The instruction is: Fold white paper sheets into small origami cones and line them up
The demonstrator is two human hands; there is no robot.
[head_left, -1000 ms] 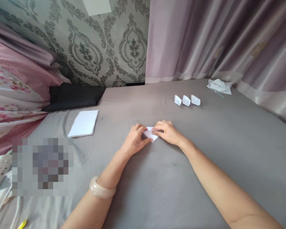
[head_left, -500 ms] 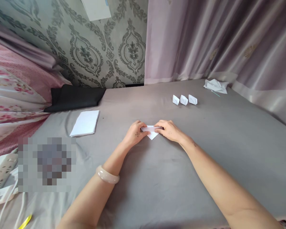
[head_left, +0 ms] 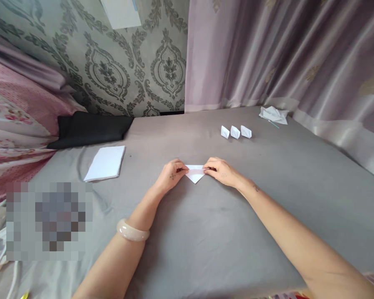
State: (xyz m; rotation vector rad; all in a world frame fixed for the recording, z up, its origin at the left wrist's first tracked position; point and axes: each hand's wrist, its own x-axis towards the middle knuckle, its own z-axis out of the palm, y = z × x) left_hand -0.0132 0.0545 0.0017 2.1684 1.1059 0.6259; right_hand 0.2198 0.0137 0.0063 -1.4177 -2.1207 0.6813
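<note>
The left grip (head_left: 171,172) and right grip (head_left: 220,171) pinch opposite ends of the paper (head_left: 195,177); even, light tension should keep it from skewing.

Left forearm (head_left: 112,263), lower left of centre: bare up to the frame's bottom edge. Fitted with one thick, rounded bangle (head_left: 132,231), cream-white, smooth and glossy, with bright highlights; its visible band is plain and unbroken. Left hand (head_left: 172,172), frame centre: bare, marked on the back with a cluster of small dark dots (head_left: 172,176). Right hand (head_left: 220,171): bare, with a fainter dot cluster (head_left: 224,175). Right forearm (head_left: 286,232), lower right: bare; short dark mark (head_left: 256,187) near the wrist, detail too small to read.
</note>
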